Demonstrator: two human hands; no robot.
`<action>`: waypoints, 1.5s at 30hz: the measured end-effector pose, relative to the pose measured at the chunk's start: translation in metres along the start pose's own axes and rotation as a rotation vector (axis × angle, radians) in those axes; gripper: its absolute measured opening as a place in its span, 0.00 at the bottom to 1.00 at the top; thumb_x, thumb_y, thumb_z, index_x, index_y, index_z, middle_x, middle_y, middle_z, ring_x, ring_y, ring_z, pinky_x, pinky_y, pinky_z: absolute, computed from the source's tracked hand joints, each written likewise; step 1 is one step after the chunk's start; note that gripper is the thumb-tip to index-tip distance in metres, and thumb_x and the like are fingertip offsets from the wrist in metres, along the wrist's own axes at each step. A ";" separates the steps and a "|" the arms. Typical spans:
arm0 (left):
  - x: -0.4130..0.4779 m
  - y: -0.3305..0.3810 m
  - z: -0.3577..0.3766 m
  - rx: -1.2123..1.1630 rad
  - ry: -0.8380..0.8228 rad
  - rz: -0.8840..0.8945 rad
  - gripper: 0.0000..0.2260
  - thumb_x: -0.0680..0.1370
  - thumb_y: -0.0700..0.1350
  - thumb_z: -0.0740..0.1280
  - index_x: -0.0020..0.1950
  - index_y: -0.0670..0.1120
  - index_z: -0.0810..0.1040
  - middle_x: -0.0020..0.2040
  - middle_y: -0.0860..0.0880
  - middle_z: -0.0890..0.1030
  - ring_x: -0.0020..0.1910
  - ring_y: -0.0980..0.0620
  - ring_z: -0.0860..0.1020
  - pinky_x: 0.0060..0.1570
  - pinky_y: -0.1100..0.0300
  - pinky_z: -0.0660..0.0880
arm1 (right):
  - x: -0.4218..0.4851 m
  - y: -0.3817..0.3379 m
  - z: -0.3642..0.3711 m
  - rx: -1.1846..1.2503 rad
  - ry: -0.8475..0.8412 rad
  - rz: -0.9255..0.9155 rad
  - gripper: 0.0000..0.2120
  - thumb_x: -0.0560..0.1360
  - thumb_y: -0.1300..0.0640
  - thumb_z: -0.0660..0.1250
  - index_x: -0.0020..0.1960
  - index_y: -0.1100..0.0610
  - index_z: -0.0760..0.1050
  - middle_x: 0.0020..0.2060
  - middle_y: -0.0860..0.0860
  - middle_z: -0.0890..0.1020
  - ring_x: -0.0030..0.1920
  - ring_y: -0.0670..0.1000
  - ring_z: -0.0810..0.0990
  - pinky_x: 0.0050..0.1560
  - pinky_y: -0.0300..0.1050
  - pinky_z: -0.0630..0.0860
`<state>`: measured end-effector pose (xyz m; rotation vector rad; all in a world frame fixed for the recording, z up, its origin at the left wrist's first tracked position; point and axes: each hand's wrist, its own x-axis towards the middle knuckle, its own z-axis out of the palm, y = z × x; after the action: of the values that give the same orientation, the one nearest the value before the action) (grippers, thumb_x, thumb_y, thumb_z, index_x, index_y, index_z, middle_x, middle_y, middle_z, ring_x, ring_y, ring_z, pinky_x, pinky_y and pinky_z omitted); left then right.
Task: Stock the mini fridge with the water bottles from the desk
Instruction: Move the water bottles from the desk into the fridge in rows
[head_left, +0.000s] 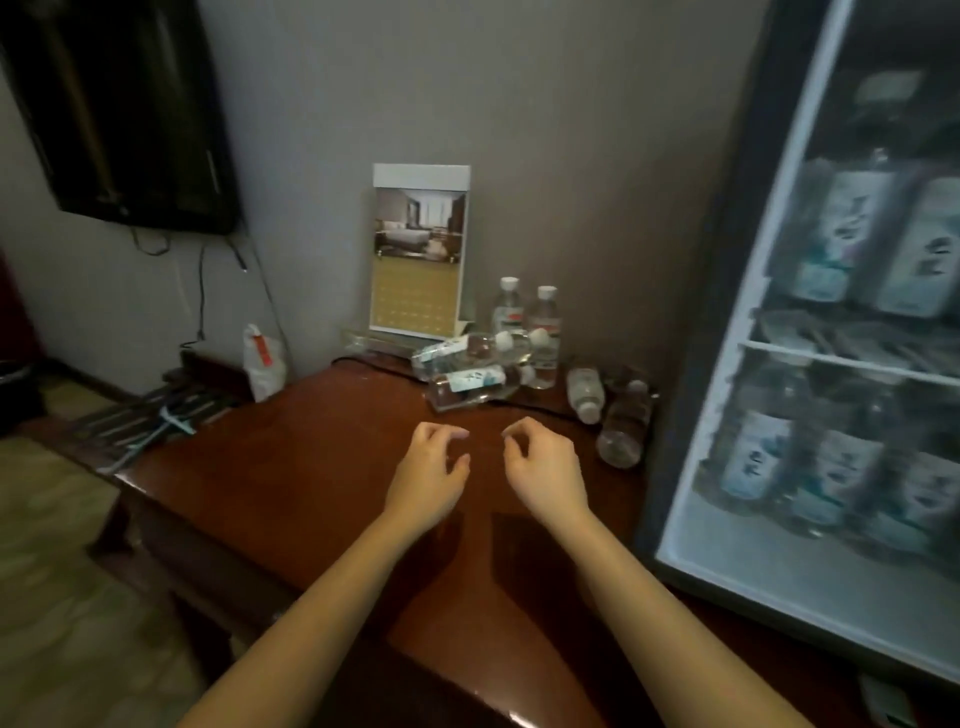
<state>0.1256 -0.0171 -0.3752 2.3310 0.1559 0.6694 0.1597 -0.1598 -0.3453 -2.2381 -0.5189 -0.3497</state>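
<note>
Several clear water bottles sit at the back of the brown desk (291, 467). Two stand upright (543, 332) near the wall, two lie on their sides (475, 379) in front of them, and two more lie (621, 426) close to the mini fridge (727, 291). The fridge on the right has a glass door; bottles (826, 244) fill its two shelves. My left hand (434, 467) and my right hand (540, 462) hover over the desk just in front of the lying bottles, fingers curled apart, holding nothing.
A standing card holder (418, 249) with a room photo is behind the bottles. A white packet (262, 358) and dark folders (171, 410) lie on the desk's left part. A wall-mounted TV (119, 104) hangs at upper left with cables below.
</note>
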 end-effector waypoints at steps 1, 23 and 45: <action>0.015 -0.009 0.001 0.029 -0.044 -0.037 0.13 0.77 0.44 0.65 0.61 0.47 0.74 0.60 0.48 0.69 0.45 0.51 0.76 0.54 0.53 0.73 | 0.020 0.003 0.015 0.047 -0.054 0.095 0.07 0.74 0.57 0.62 0.50 0.53 0.77 0.46 0.56 0.83 0.50 0.58 0.80 0.45 0.44 0.71; 0.159 -0.075 0.034 0.270 -0.109 -0.116 0.28 0.65 0.63 0.72 0.59 0.51 0.72 0.52 0.50 0.81 0.51 0.48 0.79 0.41 0.59 0.70 | 0.156 0.036 0.119 0.936 0.012 0.570 0.20 0.74 0.70 0.61 0.65 0.61 0.68 0.57 0.57 0.78 0.54 0.53 0.78 0.39 0.36 0.73; -0.036 -0.019 -0.018 0.073 -0.151 -0.108 0.24 0.64 0.58 0.75 0.48 0.55 0.63 0.50 0.60 0.78 0.37 0.63 0.77 0.30 0.70 0.73 | 0.004 0.007 0.019 0.941 -0.267 0.373 0.34 0.75 0.64 0.66 0.72 0.49 0.51 0.55 0.50 0.76 0.56 0.51 0.77 0.54 0.48 0.78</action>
<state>0.0868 -0.0027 -0.3922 2.4130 0.2391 0.4391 0.1678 -0.1489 -0.3603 -1.4060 -0.2912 0.3422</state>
